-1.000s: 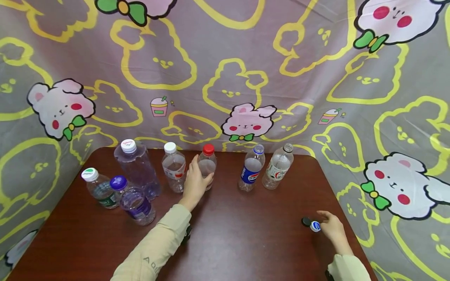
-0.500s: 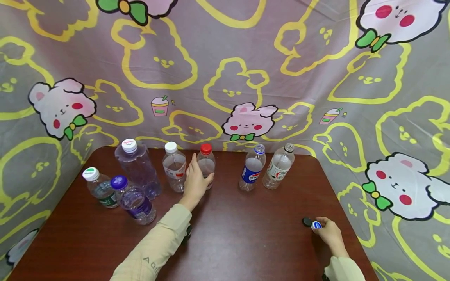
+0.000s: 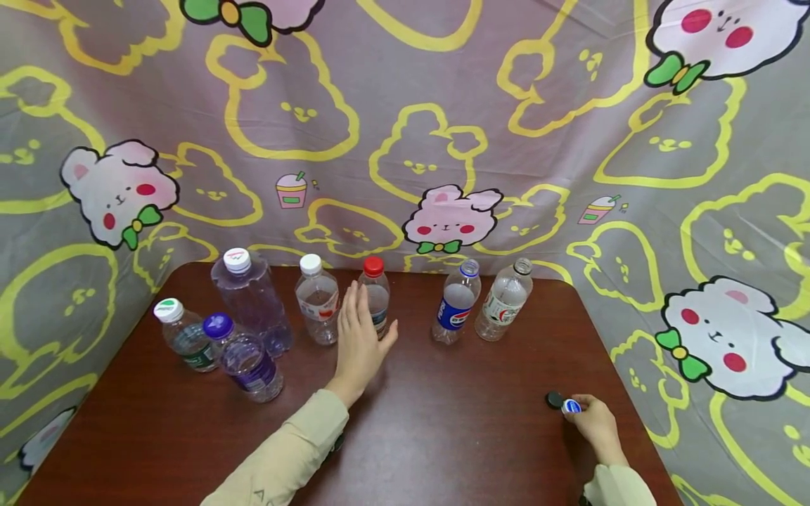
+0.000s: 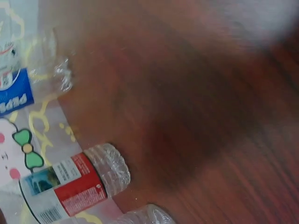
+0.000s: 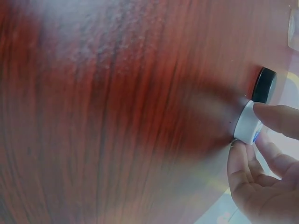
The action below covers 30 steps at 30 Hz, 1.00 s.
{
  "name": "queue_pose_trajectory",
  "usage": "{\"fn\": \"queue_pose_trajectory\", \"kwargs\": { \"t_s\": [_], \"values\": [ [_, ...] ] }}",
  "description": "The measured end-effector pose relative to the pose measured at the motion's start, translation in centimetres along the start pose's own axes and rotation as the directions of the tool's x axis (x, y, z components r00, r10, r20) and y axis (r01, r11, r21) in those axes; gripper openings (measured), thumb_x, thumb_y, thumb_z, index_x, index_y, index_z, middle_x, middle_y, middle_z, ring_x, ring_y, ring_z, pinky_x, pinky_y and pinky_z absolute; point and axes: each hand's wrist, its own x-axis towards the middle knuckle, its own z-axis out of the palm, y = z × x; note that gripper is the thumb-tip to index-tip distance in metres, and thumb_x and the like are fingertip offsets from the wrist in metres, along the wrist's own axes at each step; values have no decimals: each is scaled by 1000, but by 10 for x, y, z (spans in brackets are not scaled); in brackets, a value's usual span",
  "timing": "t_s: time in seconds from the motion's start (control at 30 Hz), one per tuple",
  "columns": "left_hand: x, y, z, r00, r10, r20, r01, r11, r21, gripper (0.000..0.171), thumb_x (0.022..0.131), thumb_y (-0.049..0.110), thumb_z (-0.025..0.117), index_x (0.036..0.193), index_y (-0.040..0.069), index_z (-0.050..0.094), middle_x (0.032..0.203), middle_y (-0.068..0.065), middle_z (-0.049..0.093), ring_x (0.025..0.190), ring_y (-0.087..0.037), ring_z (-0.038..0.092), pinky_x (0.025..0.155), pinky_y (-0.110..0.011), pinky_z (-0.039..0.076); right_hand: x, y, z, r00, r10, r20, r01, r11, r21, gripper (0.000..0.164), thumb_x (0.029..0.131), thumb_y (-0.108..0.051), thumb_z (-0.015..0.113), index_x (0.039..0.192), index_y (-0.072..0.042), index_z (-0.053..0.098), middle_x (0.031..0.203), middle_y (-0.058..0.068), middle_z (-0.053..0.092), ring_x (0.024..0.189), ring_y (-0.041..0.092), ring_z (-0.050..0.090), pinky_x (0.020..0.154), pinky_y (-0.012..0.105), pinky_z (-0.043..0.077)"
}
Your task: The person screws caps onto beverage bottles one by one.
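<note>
My left hand (image 3: 361,344) is raised with its fingers straight, in front of a red-capped clear plastic bottle (image 3: 377,299) that stands upright; in the head view it partly covers that bottle. A gap between hand and bottle cannot be told there. The bottle's red and white label (image 4: 79,186) shows in the left wrist view. At the table's right side, my right hand (image 3: 595,422) pinches a white bottle cap (image 5: 246,123) with a blue top between thumb and fingers. The cap sits on the table, right beside a black bottle cap (image 5: 264,85).
Two uncapped bottles, a blue-labelled Pepsi bottle (image 3: 454,306) and a white-labelled one (image 3: 503,302), stand at the back. Leftward are a white-capped bottle (image 3: 318,302), a large purple-tinted bottle (image 3: 253,299), a purple-capped bottle (image 3: 249,362) and a green-labelled bottle (image 3: 190,341). Patterned cloth (image 3: 354,91) surrounds the table.
My left hand has straightened its fingers and drawn back from around the red-capped bottle. My right hand has come from beside the white cap to pinching it.
</note>
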Motion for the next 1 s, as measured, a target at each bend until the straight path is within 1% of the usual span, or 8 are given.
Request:
{"fn": "queue_pose_trajectory", "kwargs": {
  "t_s": [0.17, 0.3, 0.4, 0.5, 0.57, 0.63, 0.77, 1.0],
  "values": [
    [-1, 14, 5, 944, 306, -121, -312, 950, -30, 40, 79, 19, 65, 114, 2, 57, 118, -16, 55, 104, -31, 55, 82, -41, 48, -1, 0, -2, 1000, 6, -5, -6, 1000, 1, 44, 77, -6, 67, 111, 20, 54, 100, 34, 64, 87, 41, 63, 70, 42, 51],
    [8, 31, 10, 931, 364, -39, -365, 929, -62, 20, 82, 14, 63, 101, 9, 65, 113, -10, 59, 100, -26, 58, 81, -37, 49, -2, -1, -5, 1000, 15, 15, -15, 1000, 4, 44, 79, -7, 67, 112, 20, 53, 101, 35, 64, 89, 43, 62, 70, 41, 51],
    [19, 47, 16, 959, 274, 72, -268, 959, -92, 22, 85, 18, 67, 105, 9, 65, 116, -10, 59, 102, -25, 58, 86, -36, 50, -4, -3, -8, 1000, 20, 14, -20, 1000, 6, 44, 80, -7, 65, 113, 20, 53, 103, 36, 63, 90, 43, 62, 69, 39, 51],
    [33, 61, 21, 972, 93, 217, -60, 986, -156, 34, 88, 27, 67, 115, 8, 60, 121, -11, 56, 107, -26, 56, 92, -37, 48, -5, -5, -12, 1000, 23, -1, -23, 1000, 8, 44, 82, -8, 64, 114, 20, 53, 105, 36, 62, 92, 44, 61, 70, 40, 51],
    [43, 69, 24, 942, -38, 334, 106, 976, -188, 44, 90, 35, 65, 122, 7, 56, 124, -11, 53, 111, -27, 54, 95, -39, 48, -5, -6, -14, 1000, 26, -15, -26, 1000, 11, 44, 84, -10, 62, 115, 20, 52, 107, 37, 61, 95, 46, 60, 74, 44, 51],
    [51, 75, 28, 887, -144, 438, 249, 950, -191, 54, 90, 41, 63, 130, 7, 51, 128, -12, 51, 117, -28, 51, 98, -41, 47, -6, -6, -15, 999, 34, -32, -34, 999, 18, 45, 85, -12, 61, 117, 19, 51, 110, 38, 59, 99, 48, 58, 76, 47, 50],
    [63, 82, 35, 794, -240, 559, 387, 908, -160, 70, 89, 47, 61, 142, 7, 40, 139, -15, 46, 128, -30, 45, 103, -46, 44, -7, -13, -15, 996, 36, -86, -33, 999, 39, 46, 86, -13, 58, 119, 18, 49, 116, 39, 56, 104, 50, 56, 77, 46, 50],
    [68, 91, 45, 744, -235, 626, 423, 891, -168, 83, 88, 43, 64, 152, 9, 22, 149, -17, 35, 136, -33, 38, 103, -51, 43, -12, -32, -13, 994, -3, -108, 14, 994, 105, 49, 93, -20, 55, 127, 13, 45, 125, 37, 52, 115, 47, 54, 85, 45, 51]
  ]
}}
